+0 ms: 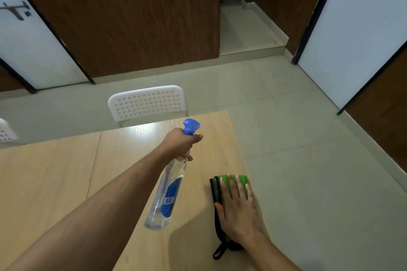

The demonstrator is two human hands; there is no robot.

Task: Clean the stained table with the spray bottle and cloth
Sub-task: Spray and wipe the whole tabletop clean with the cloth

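The left hand [179, 144] is gripping the spray bottle [166, 191] up around its neck, fingers wrapped right below the blue trigger head, with the thumb sticking out to the right. It's holding the bottle up off the tabletop and tilted, so the clear body with the blue label is slanting down and back toward the person while the nozzle end is pointing away toward the far edge.

The right hand [237, 207] is lying flat with the fingers straight and a bit spread, pressing down on the green cloth [224, 198], not clutching it at all. That cloth has black trim and a black loop trailing out the near end, and it's sitting right along the right edge of the tabletop, near side of the middle.

The table [55, 171] is light wood with a seam running front to back on the left part. A white perforated chair [147, 103] is sitting tucked against the far edge, and a bit of another white chair [5, 133] is poking in at the far left.
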